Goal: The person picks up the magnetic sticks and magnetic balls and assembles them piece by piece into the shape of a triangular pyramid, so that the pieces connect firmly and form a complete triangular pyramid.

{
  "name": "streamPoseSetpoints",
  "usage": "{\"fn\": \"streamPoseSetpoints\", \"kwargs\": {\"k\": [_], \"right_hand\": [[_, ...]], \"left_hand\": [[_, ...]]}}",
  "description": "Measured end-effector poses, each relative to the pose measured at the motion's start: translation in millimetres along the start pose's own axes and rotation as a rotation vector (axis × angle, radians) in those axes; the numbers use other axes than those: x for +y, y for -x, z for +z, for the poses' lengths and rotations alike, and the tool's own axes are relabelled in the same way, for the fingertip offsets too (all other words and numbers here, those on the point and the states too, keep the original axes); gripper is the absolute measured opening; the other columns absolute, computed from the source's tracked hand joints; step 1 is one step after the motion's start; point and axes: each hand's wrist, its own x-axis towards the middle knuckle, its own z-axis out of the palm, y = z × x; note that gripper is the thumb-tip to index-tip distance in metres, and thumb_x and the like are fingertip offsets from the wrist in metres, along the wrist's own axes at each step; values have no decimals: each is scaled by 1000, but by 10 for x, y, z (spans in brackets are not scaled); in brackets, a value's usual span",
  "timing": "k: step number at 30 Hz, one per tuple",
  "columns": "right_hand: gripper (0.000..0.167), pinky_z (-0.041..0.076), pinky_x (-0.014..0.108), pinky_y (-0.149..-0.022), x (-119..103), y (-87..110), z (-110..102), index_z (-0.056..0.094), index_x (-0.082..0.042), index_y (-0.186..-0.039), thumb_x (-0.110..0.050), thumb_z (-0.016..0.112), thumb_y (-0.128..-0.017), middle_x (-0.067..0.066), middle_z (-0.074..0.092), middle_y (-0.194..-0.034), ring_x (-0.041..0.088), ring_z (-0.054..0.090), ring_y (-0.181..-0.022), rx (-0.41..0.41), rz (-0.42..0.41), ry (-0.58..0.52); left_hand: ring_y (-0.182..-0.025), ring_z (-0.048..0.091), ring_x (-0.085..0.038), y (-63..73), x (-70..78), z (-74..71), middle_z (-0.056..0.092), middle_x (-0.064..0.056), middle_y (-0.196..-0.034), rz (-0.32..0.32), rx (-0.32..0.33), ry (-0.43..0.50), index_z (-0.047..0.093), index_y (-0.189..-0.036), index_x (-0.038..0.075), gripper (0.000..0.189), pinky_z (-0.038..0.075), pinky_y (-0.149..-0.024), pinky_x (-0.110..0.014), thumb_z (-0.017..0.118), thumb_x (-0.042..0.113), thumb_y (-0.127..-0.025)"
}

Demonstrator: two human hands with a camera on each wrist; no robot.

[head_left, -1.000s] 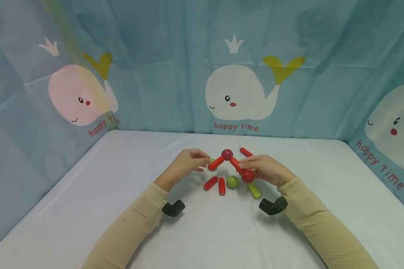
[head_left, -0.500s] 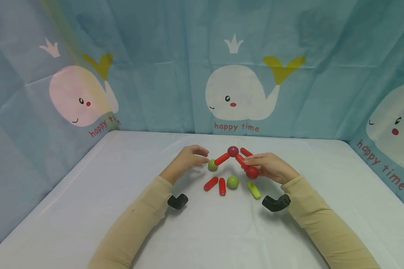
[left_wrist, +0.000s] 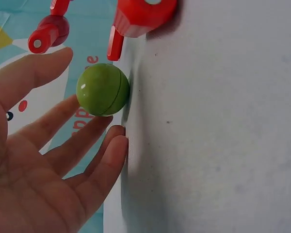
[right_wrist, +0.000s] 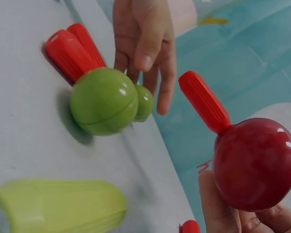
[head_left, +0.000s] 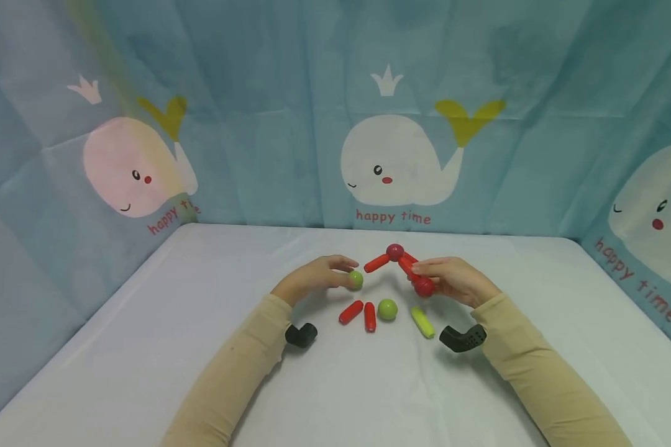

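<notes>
My right hand (head_left: 454,279) holds up a joined piece of red building rods and balls, pinching a red rod (head_left: 405,266). That rod runs between the far red ball (head_left: 394,252) and the near red ball (right_wrist: 256,164). A second red rod (head_left: 376,263) juts left from the far ball. My left hand (head_left: 315,275) is around the left green ball (left_wrist: 103,90), which sits on the table. In the left wrist view its thumb stands apart from this ball, and the other fingers are spread behind and below it.
Between the hands lie two loose red rods (head_left: 351,311) and another green ball (head_left: 387,309). A yellow-green rod (head_left: 422,323) lies in front of the right hand. Another red rod (head_left: 410,257) is partly hidden behind the held piece. Blue curtains (head_left: 257,161) border the white table (head_left: 335,385).
The right hand has carried the red piece rightward, away from the left green ball. The left hand has moved right, and its fingers now come around that ball.
</notes>
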Motion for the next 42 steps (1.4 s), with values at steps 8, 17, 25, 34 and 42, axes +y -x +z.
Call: {"fn": "streamPoseSetpoints", "kwargs": {"k": [8, 17, 25, 34, 42], "right_hand": [[55, 56, 25, -85, -16, -22, -21, 51, 6, -138, -27, 64, -96, 2, 75, -105, 10, 67, -93, -6, 1, -7], [56, 56, 23, -84, -15, -142, -40, 48, 8, -141, -26, 61, -98, 2, 72, -109, 11, 65, -94, -8, 19, 13], [55, 56, 24, -87, 25, -201, -28, 49, 9, -140, -24, 61, -97, 5, 71, -114, 10, 64, -96, -8, 13, 29], [54, 56, 24, -88, 55, -252, 35, 52, 7, -138, -27, 63, -97, 0, 71, -107, 10, 63, -96, -22, 15, 21], [52, 56, 23, -85, 81, -265, 25, 55, 6, -135, -27, 65, -96, 0, 69, -107, 10, 61, -93, -5, 28, 67]], "left_hand": [[-124, 49, -25, -28, -25, 10, 64, -2, -125, 31, -22, -18, 66, -125, 24, 40, 40, -108, -49, 73, 33, -87], [-111, 55, -18, -45, -69, -31, 66, 4, -113, 16, -11, -62, 69, -115, 24, 32, 45, -99, -40, 73, 36, -86], [-109, 58, -18, 7, -100, -28, 69, 6, -112, -1, -4, -38, 72, -117, 28, 33, 44, -103, -44, 74, 37, -86], [-93, 65, -18, 58, -92, -7, 68, 4, -115, -80, 59, 20, 73, -114, 25, 29, 48, -94, -35, 76, 34, -86], [-86, 64, -16, 39, -62, 36, 70, -1, -108, -45, 62, 39, 73, -114, 17, 30, 56, -76, -25, 75, 30, -88]]}}
